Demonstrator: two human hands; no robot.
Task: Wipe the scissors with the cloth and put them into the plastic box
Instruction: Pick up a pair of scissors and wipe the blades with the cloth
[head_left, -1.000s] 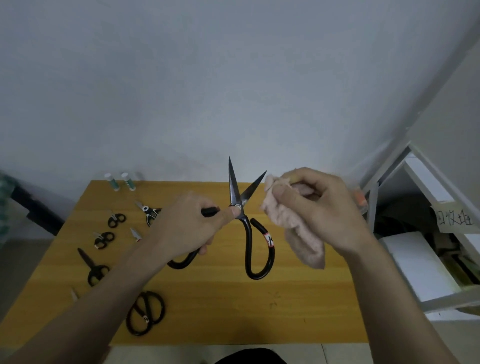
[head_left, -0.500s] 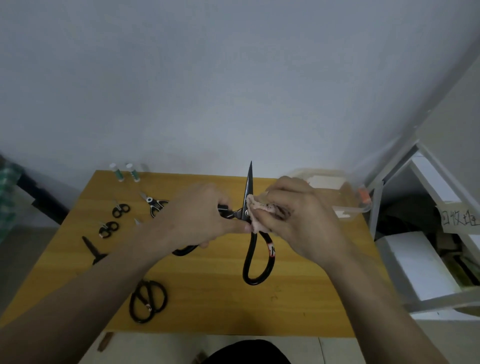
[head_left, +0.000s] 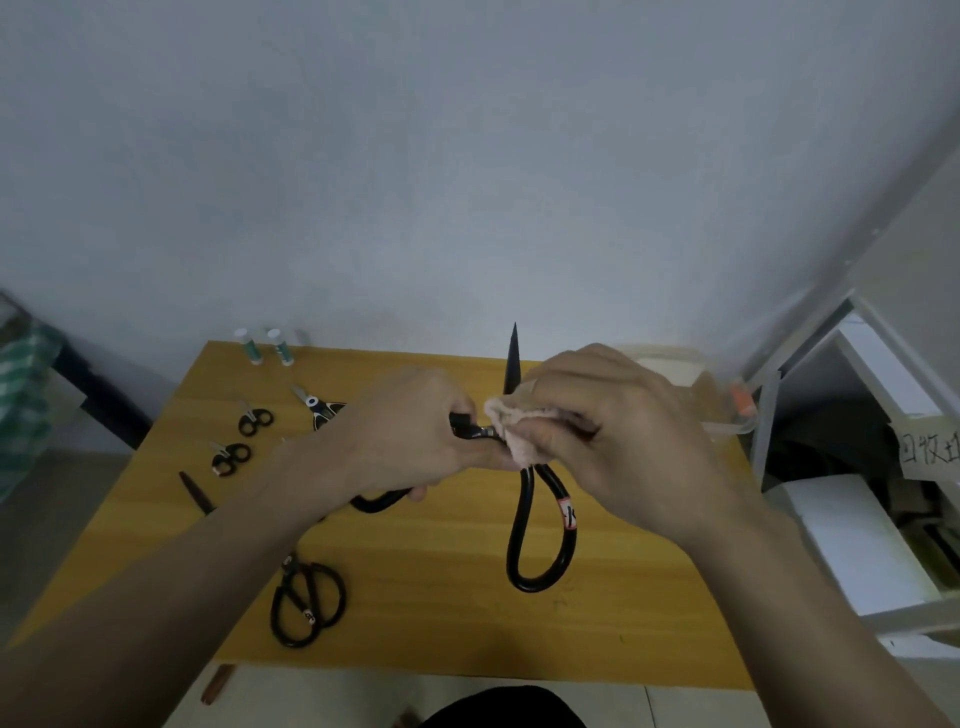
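Observation:
Large black scissors (head_left: 540, 525) are held up over the yellow table (head_left: 452, 613), one blade pointing up. My left hand (head_left: 410, 436) grips one handle loop near the pivot. My right hand (head_left: 618, 431) pinches a pink cloth (head_left: 511, 431) around the blade just above the pivot. The other handle loop, with a red and white label, hangs down free. The clear plastic box (head_left: 722, 395) sits at the table's far right corner, mostly hidden behind my right hand.
Several smaller black scissors lie on the table's left half: one pair (head_left: 306, 603) near the front, small pairs (head_left: 254, 418) (head_left: 228, 457) further back. Two small bottles (head_left: 265, 345) stand at the back edge. A white shelf (head_left: 852, 467) stands at the right.
The open blades have come together and point upward. My right hand moved the cloth from beside the blade tip down to the pivot and now wraps it round the blade.

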